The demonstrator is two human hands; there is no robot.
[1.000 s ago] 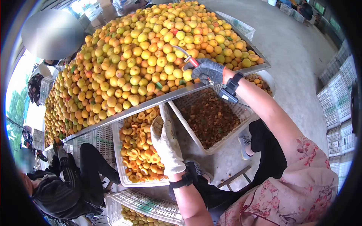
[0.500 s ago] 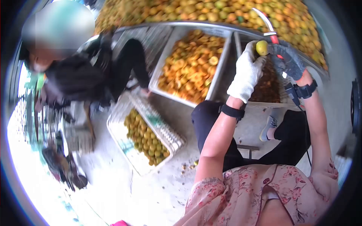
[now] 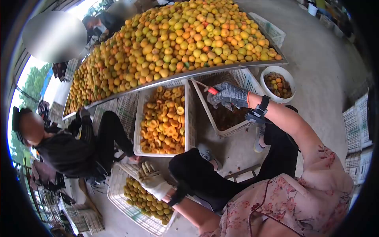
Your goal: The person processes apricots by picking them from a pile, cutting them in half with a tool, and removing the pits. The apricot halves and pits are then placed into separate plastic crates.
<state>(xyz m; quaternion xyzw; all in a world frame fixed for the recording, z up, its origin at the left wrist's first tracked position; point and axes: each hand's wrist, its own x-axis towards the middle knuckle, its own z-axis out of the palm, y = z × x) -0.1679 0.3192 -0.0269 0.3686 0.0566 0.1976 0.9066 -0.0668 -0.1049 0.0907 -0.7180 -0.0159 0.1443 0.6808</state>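
My left hand (image 3: 153, 181), in a white glove, is over the upper edge of a white crate (image 3: 118, 189) of small green-yellow fruit (image 3: 150, 201); its fingers are apart and no fruit shows in it. Wrapped in a grey glove, my right hand (image 3: 231, 96) grips a red-handled curved knife (image 3: 212, 91) above a crate of dark scraps (image 3: 227, 118). The knife's pale blade points up and left. Between my hands stands a white crate (image 3: 190, 118) of halved orange fruit (image 3: 164, 122).
A metal-edged table (image 3: 185, 73) heaped with yellow-orange fruit (image 3: 169, 43) spans the top. A white bucket (image 3: 290, 96) of fruit stands right of the scraps crate. A seated person (image 3: 67, 152) is at the left. Stacked crates (image 3: 357, 126) stand at far right.
My left hand has left the yellow fruit it held near my right hand and moved down to the green fruit crate. My right hand still holds the knife. The view has shifted.
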